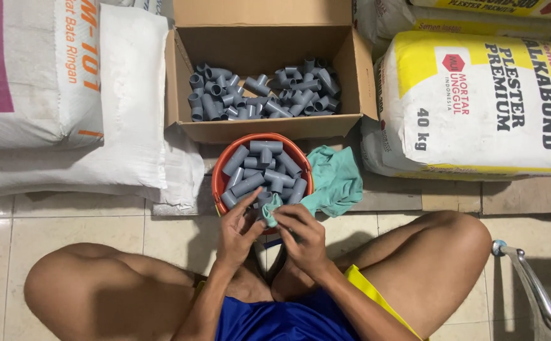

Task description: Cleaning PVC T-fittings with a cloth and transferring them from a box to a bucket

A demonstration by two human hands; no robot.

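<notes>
The person sits cross-legged on the tiled floor (pixel 98 227) with the orange plastic basin (pixel 217 180) set right between the knees, close enough that both hands work over its near rim. The left hand (pixel 237 230) is curled around a grey PVC pipe fitting (pixel 254 213), steadying it, while the right hand (pixel 301 233) pinches a bunched end of the teal cloth (pixel 335 180) against that fitting, as for wiping; neither hand is spread. The rest of the cloth trails off to the right of the basin, onto the floor. The basin is heaped with more grey tee and elbow fittings (pixel 260 170). Just behind the basin stands an open cardboard box (pixel 269 126) with two further piles of the same fittings. Left of the basin lie stacked white sacks (pixel 67 82); right of it, yellow-and-white mortar sacks (pixel 478 101). The floor is pale glossy tile, and the place looks like a storeroom. A metal handle (pixel 531 278) shows far right of the basin
</notes>
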